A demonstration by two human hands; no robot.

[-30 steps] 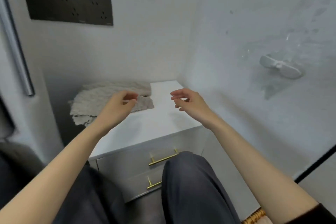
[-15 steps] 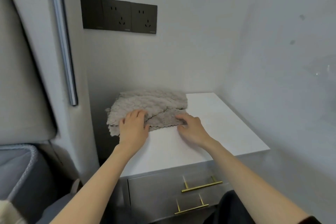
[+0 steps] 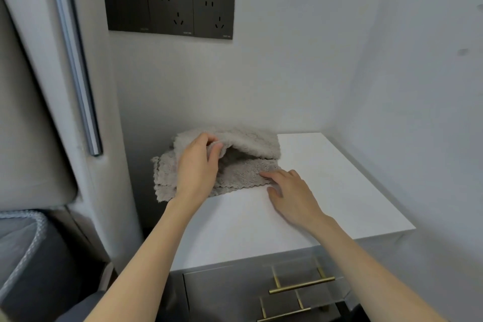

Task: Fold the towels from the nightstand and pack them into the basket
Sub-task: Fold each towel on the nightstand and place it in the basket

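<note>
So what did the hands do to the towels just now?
Both hands came down from the air onto the pile. The left hand took hold of the fluffy beige top towel by its edge and lifted it. The right hand stayed flat on the beige towel underneath. The pile is still at the back left of the white nightstand top.

Only the person's two arms show, each from the hand back to the lower edge of the view. The left hand (image 3: 196,165) and the right hand (image 3: 290,191) are bare, with long, slender fingers; the nails are too blurred to describe. The left forearm (image 3: 147,256) and the right forearm (image 3: 366,266) are slim and uncovered along all that is seen of them. Whether a sleeve begins farther up cannot be told.
</note>
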